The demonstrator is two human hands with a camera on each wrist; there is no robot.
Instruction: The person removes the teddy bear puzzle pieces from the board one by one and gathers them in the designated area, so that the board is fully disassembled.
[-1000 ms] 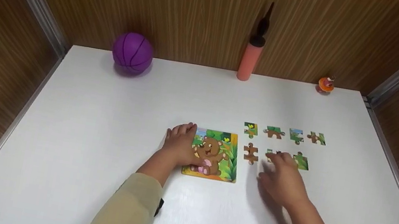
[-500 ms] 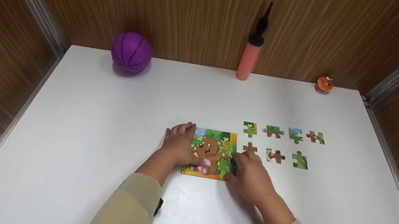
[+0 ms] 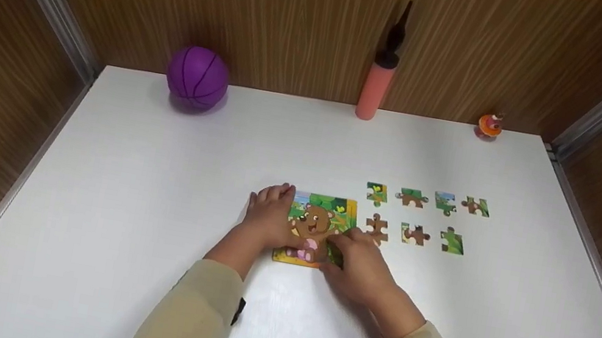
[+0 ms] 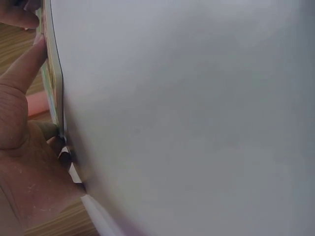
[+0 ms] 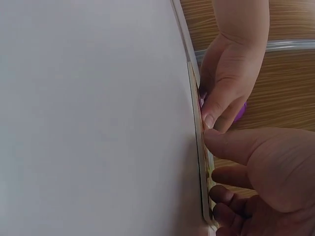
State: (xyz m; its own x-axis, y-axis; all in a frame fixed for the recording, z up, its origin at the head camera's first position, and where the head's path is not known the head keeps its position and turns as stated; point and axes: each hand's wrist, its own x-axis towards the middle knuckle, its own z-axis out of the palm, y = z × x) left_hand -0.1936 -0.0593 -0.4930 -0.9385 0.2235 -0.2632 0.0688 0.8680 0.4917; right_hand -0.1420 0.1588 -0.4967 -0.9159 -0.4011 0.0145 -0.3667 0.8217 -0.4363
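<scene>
A square jigsaw board (image 3: 326, 201) with a bear picture lies on the white table. My left hand (image 3: 267, 219) rests on its left side, thumb across the bear and fingers stretched along the edge. My right hand (image 3: 361, 266) reaches over the lower right part of the board, its fingers bent and thumb by the front edge. In the right wrist view the right thumb (image 5: 231, 145) comes close to the left thumb (image 5: 214, 110). Whether a puzzle piece sits under the right fingers is hidden. A brown puzzle piece (image 3: 376, 227) lies just beyond the right hand.
Several loose puzzle pieces lie in two rows right of the board, among them a green piece (image 3: 452, 241) and a sky-blue one (image 3: 445, 202). Along the back wall are a purple ball (image 3: 197, 78), a pink hand pump (image 3: 375, 89) and an orange toy figure (image 3: 489, 125).
From above the loose pieces my right hand has moved left onto the board's lower right part, uncovering the pieces beneath. The left hand stays in place on the board.
</scene>
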